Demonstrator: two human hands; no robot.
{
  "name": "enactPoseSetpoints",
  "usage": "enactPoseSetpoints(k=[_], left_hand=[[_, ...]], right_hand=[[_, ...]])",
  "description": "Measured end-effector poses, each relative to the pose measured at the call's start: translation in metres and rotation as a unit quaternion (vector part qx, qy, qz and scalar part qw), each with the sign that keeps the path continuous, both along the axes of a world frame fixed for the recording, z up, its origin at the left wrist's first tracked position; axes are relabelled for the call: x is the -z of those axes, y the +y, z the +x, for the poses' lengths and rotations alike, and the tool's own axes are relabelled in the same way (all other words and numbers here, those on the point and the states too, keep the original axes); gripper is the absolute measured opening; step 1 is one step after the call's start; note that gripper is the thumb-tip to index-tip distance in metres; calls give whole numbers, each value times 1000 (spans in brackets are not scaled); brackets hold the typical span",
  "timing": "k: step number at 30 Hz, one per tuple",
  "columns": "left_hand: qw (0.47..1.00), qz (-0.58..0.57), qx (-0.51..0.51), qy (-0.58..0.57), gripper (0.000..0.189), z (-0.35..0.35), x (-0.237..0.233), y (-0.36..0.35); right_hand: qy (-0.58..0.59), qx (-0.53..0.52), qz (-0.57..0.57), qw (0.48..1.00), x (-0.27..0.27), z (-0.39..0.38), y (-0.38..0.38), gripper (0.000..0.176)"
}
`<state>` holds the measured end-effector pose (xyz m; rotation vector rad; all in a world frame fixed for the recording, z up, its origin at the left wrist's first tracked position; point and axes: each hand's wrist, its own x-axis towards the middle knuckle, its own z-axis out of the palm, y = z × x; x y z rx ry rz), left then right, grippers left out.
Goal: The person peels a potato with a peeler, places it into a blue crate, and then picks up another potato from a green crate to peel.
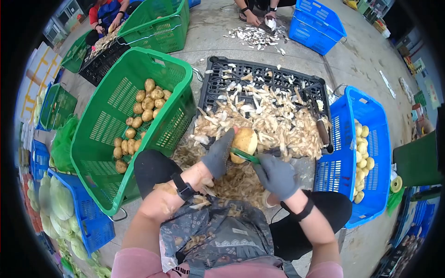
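Note:
My left hand (218,154), in a grey glove, is closed around a partly peeled potato (246,140). Pale flesh shows on part of it, brown skin on the rest. In my right hand (279,176), also gloved in grey, is a green-handled peeler (244,155) lying against the potato's lower side. Both hands are above a heap of peelings (273,125) that spreads over an upturned-looking black crate (266,66) and down to the ground. A knife with a brown handle (323,132) rests on the crate's right side.
A green basket (88,153) with unpeeled potatoes (148,104) stands at my left. At my right, a blue basket (381,157) contains peeled potatoes (361,157). Another blue crate holds cabbages (58,204). Two people work farther off, near more baskets (320,28).

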<state>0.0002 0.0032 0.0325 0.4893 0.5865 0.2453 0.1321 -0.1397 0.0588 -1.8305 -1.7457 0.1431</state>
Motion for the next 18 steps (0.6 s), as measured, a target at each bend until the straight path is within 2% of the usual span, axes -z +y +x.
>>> enactPoseSetpoints(k=[1, 2, 4, 5, 6, 8, 9, 10, 12, 14, 15, 16, 18], left_hand=[[1000, 14, 10, 4, 54, -2, 3, 2], [999, 25, 21, 11, 54, -5, 4, 1], [999, 18, 23, 21, 53, -7, -1, -1], [999, 16, 22, 22, 52, -3, -6, 2], [999, 7, 18, 25, 51, -2, -8, 0], [999, 22, 23, -15, 52, -1, -8, -2], [997, 38, 34, -52, 53, -1, -8, -4], [994, 50, 44, -90, 54, -3, -7, -8], [993, 54, 58, -84, 56, -2, -8, -4], [991, 107, 67, -44, 57, -3, -16, -8], [990, 121, 72, -28, 58, -6, -5, -6], [990, 117, 78, -23, 58, -9, -4, -12], [993, 108, 37, -41, 53, -5, -16, -13]], right_hand=[[-31, 10, 26, 999, 5, 3, 1, 18], [-27, 11, 24, 999, 8, 12, 2, 18], [3, 131, -47, 990, 7, 34, 7, 21], [-13, 68, 43, 997, 5, 24, 3, 22], [-16, 64, 41, 997, 2, 18, 1, 22], [47, 73, -58, 995, 0, 10, 0, 20], [12, 122, -115, 986, 7, 27, 5, 20], [70, 169, -128, 975, 9, 39, 7, 20], [91, 112, -61, 988, -15, 30, 2, 17], [72, 102, -71, 990, -13, 21, 1, 16], [62, 98, -78, 990, -11, 16, -1, 16], [68, 103, -82, 989, -7, 21, -3, 16], [103, 176, -108, 973, -13, 39, 10, 17]])
